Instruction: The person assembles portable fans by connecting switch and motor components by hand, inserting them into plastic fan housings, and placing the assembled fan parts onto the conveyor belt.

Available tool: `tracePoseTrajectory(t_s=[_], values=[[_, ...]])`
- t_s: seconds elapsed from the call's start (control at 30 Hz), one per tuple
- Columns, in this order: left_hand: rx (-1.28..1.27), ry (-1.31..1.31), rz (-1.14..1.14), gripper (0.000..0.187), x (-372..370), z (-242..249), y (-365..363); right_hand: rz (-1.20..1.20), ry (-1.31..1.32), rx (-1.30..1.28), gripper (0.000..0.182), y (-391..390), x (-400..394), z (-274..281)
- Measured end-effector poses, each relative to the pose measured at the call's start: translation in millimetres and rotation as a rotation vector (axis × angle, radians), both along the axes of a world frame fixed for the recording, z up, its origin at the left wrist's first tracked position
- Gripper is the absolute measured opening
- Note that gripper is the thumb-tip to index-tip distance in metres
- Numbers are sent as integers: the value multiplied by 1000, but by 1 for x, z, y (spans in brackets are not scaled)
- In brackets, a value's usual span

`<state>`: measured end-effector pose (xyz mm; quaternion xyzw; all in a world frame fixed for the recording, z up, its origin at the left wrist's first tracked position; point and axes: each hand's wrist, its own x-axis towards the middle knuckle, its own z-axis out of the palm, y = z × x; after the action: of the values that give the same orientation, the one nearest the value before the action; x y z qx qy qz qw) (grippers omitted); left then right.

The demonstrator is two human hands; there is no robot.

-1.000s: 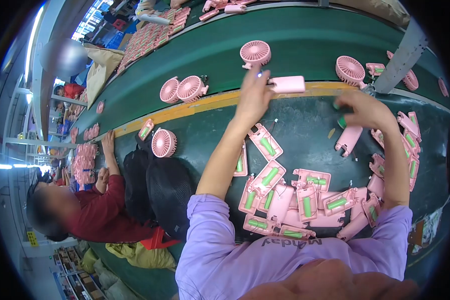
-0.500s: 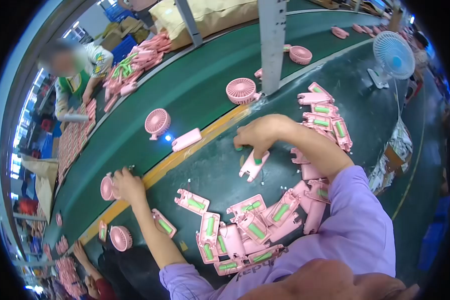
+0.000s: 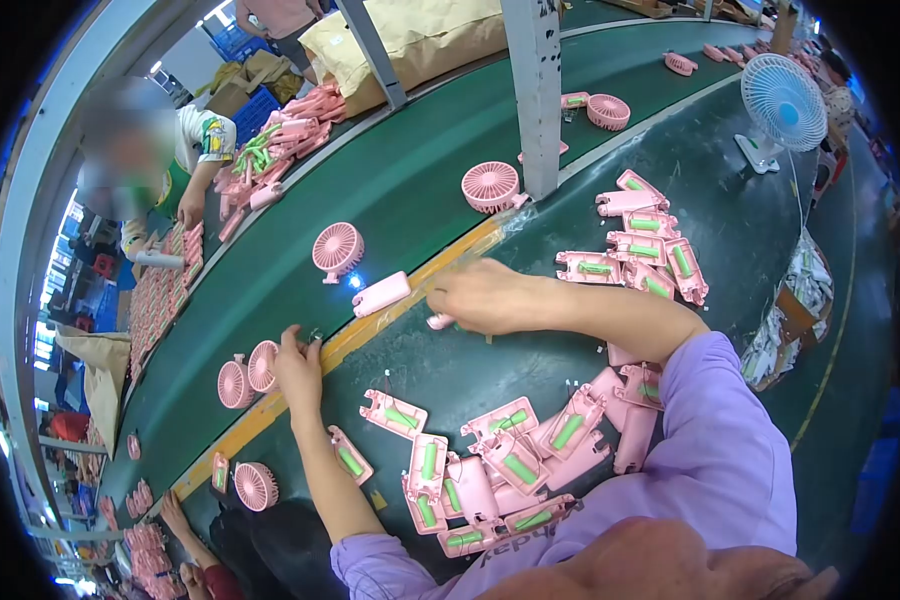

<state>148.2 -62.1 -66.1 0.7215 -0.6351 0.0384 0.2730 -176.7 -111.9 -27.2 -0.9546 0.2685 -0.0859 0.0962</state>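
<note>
My left hand (image 3: 300, 375) is closed around the side of a pink fan head (image 3: 263, 366) at the belt's near edge; a second pink fan head (image 3: 235, 384) lies just left of it. My right hand (image 3: 485, 298), slightly blurred, is held palm down over the green bench. A pink handle shell (image 3: 440, 321) pokes out from under its fingers, and the hand covers most of it. Left of that hand, another pink handle shell (image 3: 381, 295) lies by the yellow edge strip (image 3: 345, 345). Before me are piled pink half-shells (image 3: 478, 488) with green cylindrical cells.
The green belt (image 3: 410, 200) carries pink fan heads (image 3: 338, 248). A metal post (image 3: 536, 110) stands at its edge. More half-shells (image 3: 645, 222) and a desk fan (image 3: 785, 105) are to the right. A co-worker (image 3: 205, 150) is across the belt.
My left hand has moved right with the fan head, away from the neighbouring one. My right hand has moved left and carried the handle shell from the bench's middle towards the yellow strip.
</note>
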Motion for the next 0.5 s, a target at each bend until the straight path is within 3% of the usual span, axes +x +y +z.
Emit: tracePoseTrajectory(t_s=[0.1,0.17,0.2,0.27,0.3,0.37,0.47,0.5], values=[[45,88,-17,19,-11,7,0,-11,-175,-167,24,-5,2,-8],[56,170,-29,19,-16,9,-2,23,-97,31,28,-6,0,-15],[-43,53,-62,19,-17,8,-3,39,-57,129,31,-6,0,-14],[-245,-174,-128,20,-19,7,-5,7,-198,0,42,-10,0,-12],[-244,-151,-121,19,-22,7,-6,-10,-267,-66,49,-12,0,-12],[-241,-104,-109,18,-28,10,-5,-29,-164,11,45,-14,0,-16],[16,493,-72,18,-51,18,-1,95,-182,-30,26,-15,1,-36],[-78,605,-162,20,-55,13,-5,128,-235,-3,22,-14,3,-36]])
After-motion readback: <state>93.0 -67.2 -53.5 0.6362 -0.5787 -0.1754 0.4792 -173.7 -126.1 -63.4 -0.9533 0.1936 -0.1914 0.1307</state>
